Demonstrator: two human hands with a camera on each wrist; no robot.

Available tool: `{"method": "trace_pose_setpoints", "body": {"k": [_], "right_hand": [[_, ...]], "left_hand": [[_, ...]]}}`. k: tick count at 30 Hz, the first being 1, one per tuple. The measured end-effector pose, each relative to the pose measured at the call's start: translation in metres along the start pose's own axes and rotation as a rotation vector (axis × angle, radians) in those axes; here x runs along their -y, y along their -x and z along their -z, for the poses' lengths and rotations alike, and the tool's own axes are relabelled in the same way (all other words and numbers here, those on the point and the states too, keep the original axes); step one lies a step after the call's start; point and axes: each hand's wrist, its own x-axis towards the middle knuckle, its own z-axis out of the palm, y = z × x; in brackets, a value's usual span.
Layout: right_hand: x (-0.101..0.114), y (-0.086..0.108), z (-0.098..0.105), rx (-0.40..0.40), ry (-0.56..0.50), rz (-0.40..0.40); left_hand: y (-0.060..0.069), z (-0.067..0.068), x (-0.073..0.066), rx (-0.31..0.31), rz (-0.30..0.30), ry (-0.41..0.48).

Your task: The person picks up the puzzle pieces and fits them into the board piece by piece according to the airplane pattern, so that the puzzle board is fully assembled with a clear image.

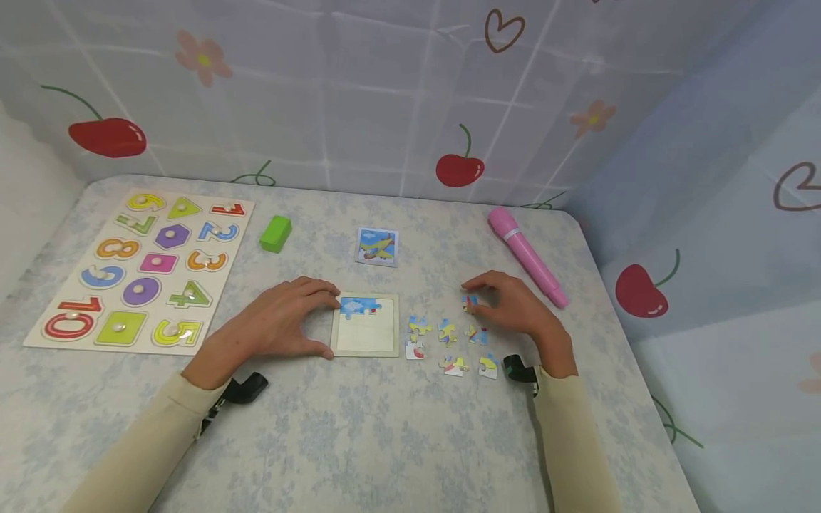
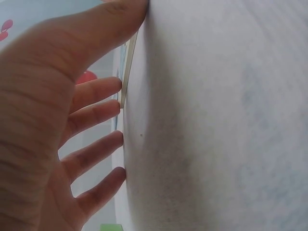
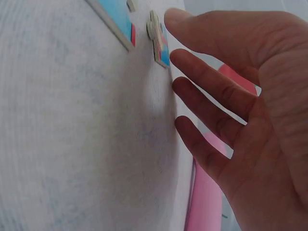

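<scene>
A pale square puzzle tray (image 1: 365, 338) lies on the table, with joined blue-sky puzzle pieces (image 1: 354, 306) along its top left. My left hand (image 1: 282, 320) rests at the tray's left side, thumb near the lower corner and fingertips at the upper one. In the left wrist view its fingers (image 2: 98, 118) are spread and fairly straight. My right hand (image 1: 509, 303) is over a small jigsaw piece (image 1: 469, 302), which shows between thumb and index finger. The right wrist view has the thumb (image 3: 192, 26) beside that piece (image 3: 161, 45); whether they touch, I cannot tell. Several loose pieces (image 1: 447, 330) lie between tray and right hand.
A picture card with a yellow airplane (image 1: 377, 246) lies behind the tray. At the left is a number-and-shape board (image 1: 147, 285), with a green block (image 1: 276, 234) beside it. A pink microphone-shaped stick (image 1: 527, 256) lies at the back right. Curtains hang behind the table.
</scene>
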Motion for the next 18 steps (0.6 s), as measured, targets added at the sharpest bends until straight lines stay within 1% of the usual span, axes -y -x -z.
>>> {"method": "trace_pose_setpoints", "body": {"k": [4, 8, 16, 18], "right_hand": [[-0.0039, 0.0025, 0.0011, 0.016, -0.023, 0.001], [-0.0064, 0.0033, 0.0019, 0.03, -0.031, 0.027], [-0.0092, 0.0015, 0.0018, 0.025, 0.027, 0.08], [-0.0092, 0.0013, 0.0008, 0.025, 0.04, 0.078]], "left_hand": [[-0.0006, 0.0005, 0.0002, 0.009, 0.006, -0.003], [-0.0012, 0.0005, 0.0007, 0.018, 0.013, -0.005], [-0.0009, 0.0001, 0.0003, 0.02, 0.021, -0.003], [-0.0008, -0.0007, 0.0004, 0.019, 0.021, -0.001]]}}
